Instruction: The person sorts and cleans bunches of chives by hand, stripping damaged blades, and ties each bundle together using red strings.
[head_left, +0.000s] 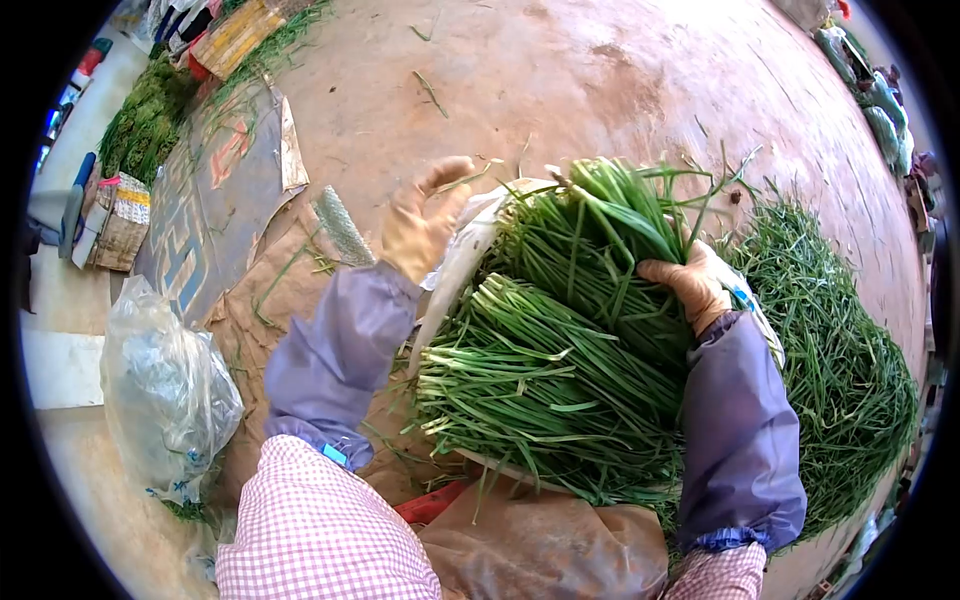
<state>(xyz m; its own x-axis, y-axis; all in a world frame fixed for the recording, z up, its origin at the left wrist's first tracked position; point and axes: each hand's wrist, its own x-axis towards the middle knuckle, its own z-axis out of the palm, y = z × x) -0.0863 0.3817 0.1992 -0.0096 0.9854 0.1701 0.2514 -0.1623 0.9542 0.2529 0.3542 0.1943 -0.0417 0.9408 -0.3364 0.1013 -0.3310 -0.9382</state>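
Note:
My right hand [692, 284], in a tan glove, is closed round a bunch of green chives [625, 205] at the far side of a pile. The pile of chives [560, 375] lies under and in front of it, pale cut ends to the left, in a container with a white liner [440, 315]. My left hand [425, 220], also gloved, is raised beside the liner's left edge, thumb and fingers apart. A thin stray blade [482, 173] shows by its fingertips; whether it touches them I cannot tell.
Loose greens [825, 350] are heaped on the floor at right. A clear plastic bag [165, 385] stands at left, near a small box [125, 220] and another green heap [145, 120]. Flattened cardboard [205, 215] covers the floor ahead on the left.

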